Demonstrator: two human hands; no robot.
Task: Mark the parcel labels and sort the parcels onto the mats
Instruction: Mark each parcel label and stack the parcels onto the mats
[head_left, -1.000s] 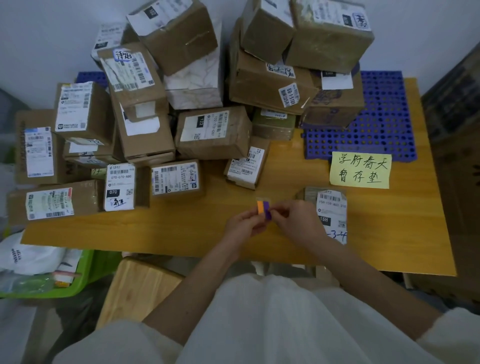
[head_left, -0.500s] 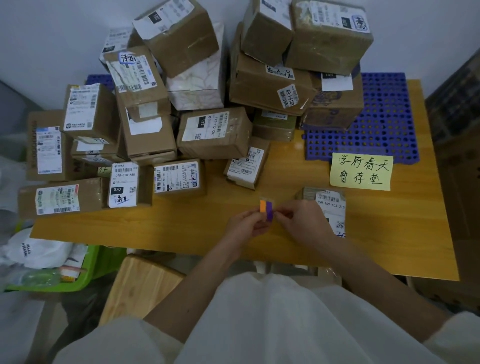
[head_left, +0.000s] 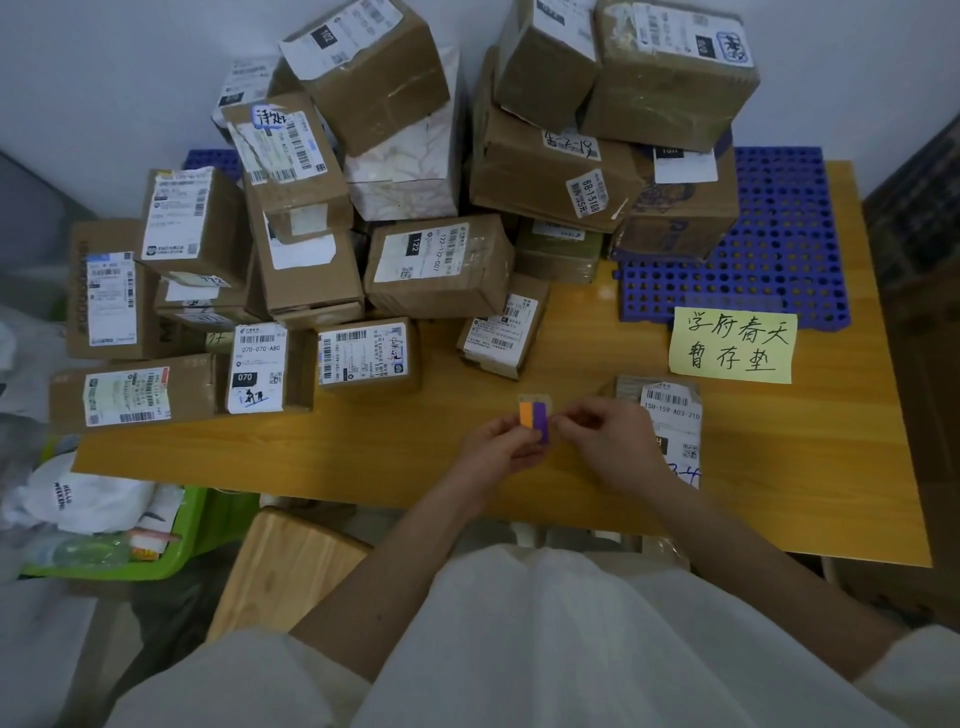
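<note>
Just above the near table edge, the left hand (head_left: 501, 441) pinches a small pad of index tabs (head_left: 535, 418) — 1 orange strip, 1 purple — while the right hand (head_left: 602, 441) nips its purple side, likely peeling a tab for marking. Directly right of that grip lies a flat parcel (head_left: 670, 415), white label up, partly under the right hand, short of the blue mat (head_left: 779, 249).

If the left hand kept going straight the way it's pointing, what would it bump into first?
Probably the small cardboard parcel with the white label, lying just beyond the orange-and-purple sticker pad that the left hand pinches. Depth is hard to judge.
</note>
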